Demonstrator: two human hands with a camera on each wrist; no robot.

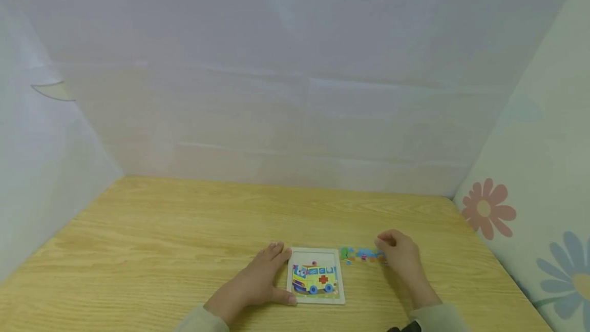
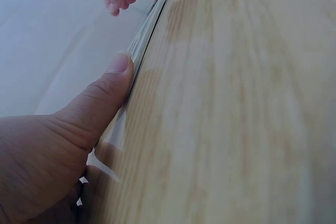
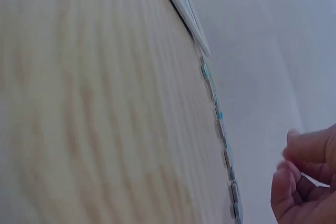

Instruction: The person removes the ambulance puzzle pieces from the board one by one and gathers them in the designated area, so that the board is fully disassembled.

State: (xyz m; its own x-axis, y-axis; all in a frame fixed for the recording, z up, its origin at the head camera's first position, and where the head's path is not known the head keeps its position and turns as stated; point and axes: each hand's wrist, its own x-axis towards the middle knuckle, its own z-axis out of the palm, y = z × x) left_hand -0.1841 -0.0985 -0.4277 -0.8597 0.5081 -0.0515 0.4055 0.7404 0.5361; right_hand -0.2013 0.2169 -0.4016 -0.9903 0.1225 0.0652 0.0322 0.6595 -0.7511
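Observation:
A square puzzle board (image 1: 316,276) with a pale raised frame lies on the wooden table, showing a yellow ambulance picture with a red cross. Its upper strip is plain white. My left hand (image 1: 264,281) rests spread along the board's left side, thumb at the near left corner. The left wrist view shows that thumb (image 2: 102,87) against the frame's edge. Right of the board lies a row of colourful puzzle pieces (image 1: 364,255). Above its right end hovers my right hand (image 1: 402,255), fingers loosely bent. No piece shows between its fingertips (image 3: 294,135) in the right wrist view.
The wooden table (image 1: 161,240) reaches back to a pale sheet wall (image 1: 295,117). Another wall (image 1: 530,168) with printed flowers stands along the right side. A black object (image 1: 407,327) shows by the right sleeve at the bottom edge.

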